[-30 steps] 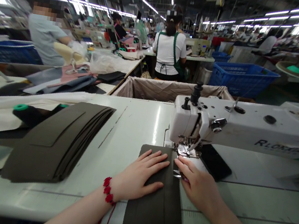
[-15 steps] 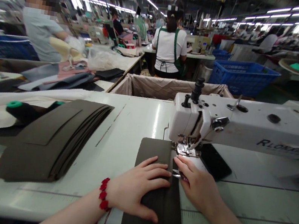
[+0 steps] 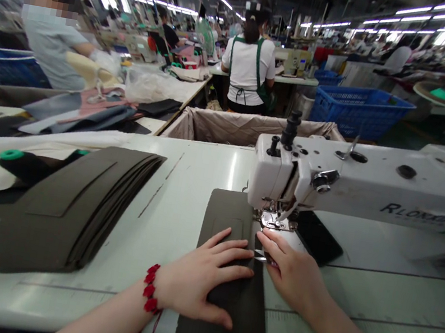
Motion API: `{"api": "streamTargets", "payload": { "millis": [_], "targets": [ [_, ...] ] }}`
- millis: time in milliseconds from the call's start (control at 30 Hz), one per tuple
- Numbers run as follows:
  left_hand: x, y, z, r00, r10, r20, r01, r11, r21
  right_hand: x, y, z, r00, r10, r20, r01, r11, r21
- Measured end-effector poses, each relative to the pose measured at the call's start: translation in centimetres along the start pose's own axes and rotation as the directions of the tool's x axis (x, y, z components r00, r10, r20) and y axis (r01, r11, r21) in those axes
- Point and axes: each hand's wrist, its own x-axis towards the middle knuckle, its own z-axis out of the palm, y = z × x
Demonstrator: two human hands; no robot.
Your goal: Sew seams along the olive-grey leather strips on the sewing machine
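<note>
A long dark olive fabric panel (image 3: 225, 212) lies under the sewing machine's needle area, its near end reaching the table's front edge. My left hand (image 3: 212, 278) rests flat on the panel with fingers spread. Beside the presser foot (image 3: 277, 221), my right hand (image 3: 294, 269) has its fingertips on the panel's right edge. Small metal thread snips (image 3: 261, 256) stick out from under its curled fingers, blades pointing left. The handle is mostly hidden by that hand.
To the left lies a stack of similar dark panels (image 3: 71, 204), with a black thread cone (image 3: 26, 165) behind it. A dark phone (image 3: 318, 238) lies under the machine arm (image 3: 365, 179). Beyond the table stands a cloth-lined bin (image 3: 254, 129); co-workers sit and stand further off.
The panel has slid away from me along the machine, its far edge now beside the machine head. Both hands keep nearly the same places. The whole view has shifted slightly.
</note>
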Motion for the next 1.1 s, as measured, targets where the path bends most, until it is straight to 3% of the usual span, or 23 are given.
{"api": "streamTargets", "payload": {
  "millis": [200, 467, 733, 1100],
  "targets": [
    [-0.15, -0.18, 0.39, 1.000, 0.007, 0.019, -0.007, 0.999, 0.031, -0.01, -0.02, -0.04, 1.000, 0.002, -0.001, -0.002, 1.000, 0.006],
    [0.00, -0.09, 0.43, 0.999, 0.030, -0.040, -0.027, 0.998, 0.058, 0.03, -0.05, -0.17, 1.000, -0.002, 0.009, 0.002, 1.000, -0.002],
    [-0.29, 0.02, 0.70, 0.992, -0.110, -0.057, 0.116, 0.988, 0.101, -0.05, -0.09, -0.12, 1.000, 0.000, 0.008, 0.000, 1.000, -0.008],
    [-0.21, -0.38, 0.70, 0.983, -0.149, -0.111, 0.157, 0.985, 0.069, -0.03, -0.09, -0.15, 1.000, -0.006, -0.028, 0.006, 1.000, 0.004]
  ]
}}
